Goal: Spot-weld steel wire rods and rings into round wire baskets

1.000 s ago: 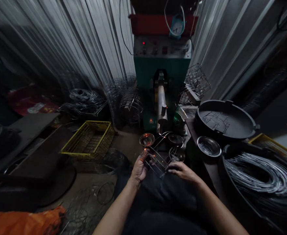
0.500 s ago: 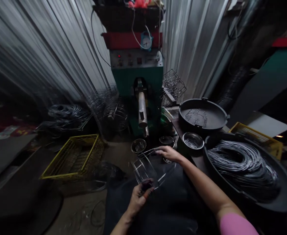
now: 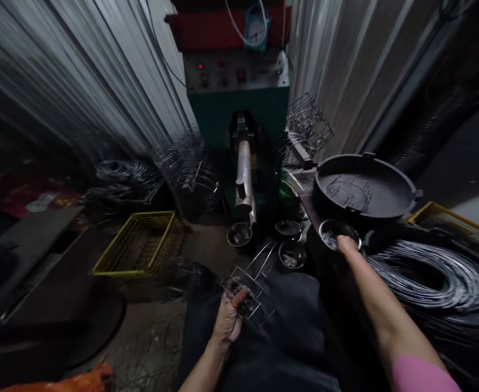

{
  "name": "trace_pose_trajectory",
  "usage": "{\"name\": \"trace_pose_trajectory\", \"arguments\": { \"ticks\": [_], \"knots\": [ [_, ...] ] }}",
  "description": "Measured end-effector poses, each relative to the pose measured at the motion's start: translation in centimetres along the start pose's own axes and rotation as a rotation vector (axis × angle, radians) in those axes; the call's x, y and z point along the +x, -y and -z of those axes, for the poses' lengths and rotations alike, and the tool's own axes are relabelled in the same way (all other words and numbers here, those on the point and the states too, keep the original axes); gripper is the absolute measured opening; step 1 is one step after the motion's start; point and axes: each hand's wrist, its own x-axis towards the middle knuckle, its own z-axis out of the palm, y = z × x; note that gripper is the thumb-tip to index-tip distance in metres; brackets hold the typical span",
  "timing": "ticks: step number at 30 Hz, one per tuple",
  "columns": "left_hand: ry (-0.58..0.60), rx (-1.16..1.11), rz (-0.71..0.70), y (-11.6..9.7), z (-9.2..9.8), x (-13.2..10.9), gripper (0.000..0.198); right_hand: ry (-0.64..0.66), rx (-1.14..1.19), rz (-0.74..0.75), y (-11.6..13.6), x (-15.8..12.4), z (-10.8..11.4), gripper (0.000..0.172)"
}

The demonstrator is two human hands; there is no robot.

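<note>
Left hand (image 3: 229, 314) gripped wire frame (image 3: 255, 310) above dark lap cloth (image 3: 294, 318), near centre; right hand (image 3: 348, 245) was in metal bowl (image 3: 343, 224) of wire pieces (image 3: 329, 238), right side — fingers hidden, grasp could not be told.

You hold a thin, shiny wire frame (image 3: 257, 308) tilted in your left hand (image 3: 231, 313), its longer curved wires extending forward. At your right, a round metal bowl (image 3: 349, 226) contains small metal pieces (image 3: 329, 238), partly hidden by your right hand (image 3: 347, 244).
</note>
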Motion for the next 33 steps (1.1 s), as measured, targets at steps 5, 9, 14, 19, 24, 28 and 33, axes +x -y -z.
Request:
{"name": "trace_pose_trajectory", "arguments": {
  "ticks": [5, 9, 14, 19, 24, 28, 33],
  "knots": [
    [-0.037, -0.015, 0.004, -0.1, 0.2, 0.8, 0.056, -0.043, 0.159, 0.119, 2.5, -3.4, -0.1, 0.022],
    [-0.025, -0.088, -0.050, -0.3, 0.2, 0.9, 0.051, 0.197, 0.645, 0.424, 5.3, -11.1, -3.3, 0.023],
    [0.004, -0.076, -0.087, -1.2, 0.9, -0.3, 0.048, 0.242, 0.475, 0.479, 4.3, -16.2, -6.3, 0.013],
    [0.050, -0.104, -0.137, -1.0, 1.7, -1.5, 0.046, 0.153, 0.453, 0.477, 7.0, -16.0, -3.0, 0.019],
    [0.095, -0.112, -0.174, 0.0, 1.4, -2.1, 0.044, 0.099, 0.933, 0.435, 15.5, -17.3, -0.6, 0.035],
    [0.104, -0.121, -0.195, 0.2, 1.4, -2.4, 0.042, 0.106, 1.157, 0.403, 19.2, -18.7, -0.8, 0.033],
    [0.090, -0.113, -0.205, -0.1, 1.9, -2.3, 0.040, 0.053, 1.213, 0.379, 19.6, -19.7, -1.0, 0.029]
  ]
}}
